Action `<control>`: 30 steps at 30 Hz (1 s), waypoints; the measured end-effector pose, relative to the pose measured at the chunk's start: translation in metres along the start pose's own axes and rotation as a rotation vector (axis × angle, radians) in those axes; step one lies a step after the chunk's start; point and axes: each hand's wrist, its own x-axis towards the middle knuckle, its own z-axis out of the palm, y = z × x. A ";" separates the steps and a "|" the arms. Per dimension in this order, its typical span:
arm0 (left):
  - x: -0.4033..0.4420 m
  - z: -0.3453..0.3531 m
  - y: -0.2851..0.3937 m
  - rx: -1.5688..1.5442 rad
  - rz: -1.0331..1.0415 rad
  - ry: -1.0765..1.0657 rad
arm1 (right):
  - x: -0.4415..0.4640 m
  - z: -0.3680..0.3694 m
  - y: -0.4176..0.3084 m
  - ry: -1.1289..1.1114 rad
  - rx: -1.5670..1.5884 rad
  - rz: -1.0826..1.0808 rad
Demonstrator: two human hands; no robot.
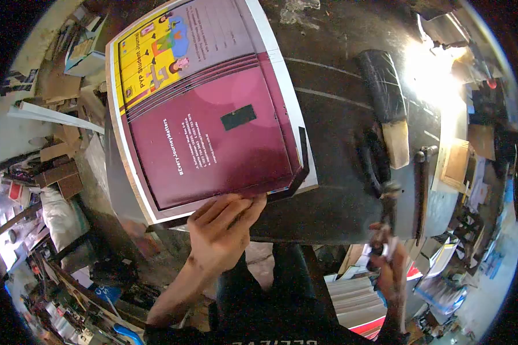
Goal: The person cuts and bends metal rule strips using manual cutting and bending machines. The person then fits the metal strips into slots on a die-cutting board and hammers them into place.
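Observation:
A large printed cover sheet [201, 149], maroon and yellow with "PYP Student Journal" on it, lies over the dark worktable. It has white margins, several dark creases across the middle and a dark rectangle [239, 117] on the maroon part. My left hand [221, 227] grips its near edge, fingers curled there; the thumb is hidden. Beside the near right corner shows a black strip [299, 167]. At the table's front right, my right hand [388, 261] is blurred, with its fingers closed around a dark, slim object that I cannot make out.
A black-wrapped block with a pale end [396, 144] lies on the worktable [322, 138] to the right, near a metal rod [423, 184]. Under the front edge sits a stack of papers [357, 307]. Cluttered boxes and boards surround the table, and a bright light shines at the back right.

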 end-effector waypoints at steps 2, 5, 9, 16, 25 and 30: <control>-0.001 0.010 -0.006 -0.016 -0.005 0.001 | 0.009 -0.010 -0.008 0.164 -0.084 0.048; 0.000 0.010 -0.009 -0.037 -0.013 -0.022 | 0.017 -0.028 -0.003 0.196 -0.130 0.112; -0.001 0.010 -0.014 -0.060 -0.011 -0.054 | 0.018 -0.038 0.013 0.225 -0.166 0.087; -0.003 0.008 -0.008 -0.082 -0.043 -0.075 | 0.027 -0.071 0.080 0.412 -0.545 -0.129; -0.004 0.009 -0.009 -0.074 -0.037 -0.104 | 0.043 -0.060 0.049 0.279 -0.742 -0.026; -0.004 0.011 -0.010 -0.100 -0.022 -0.095 | 0.047 -0.044 0.027 0.279 -0.636 -0.033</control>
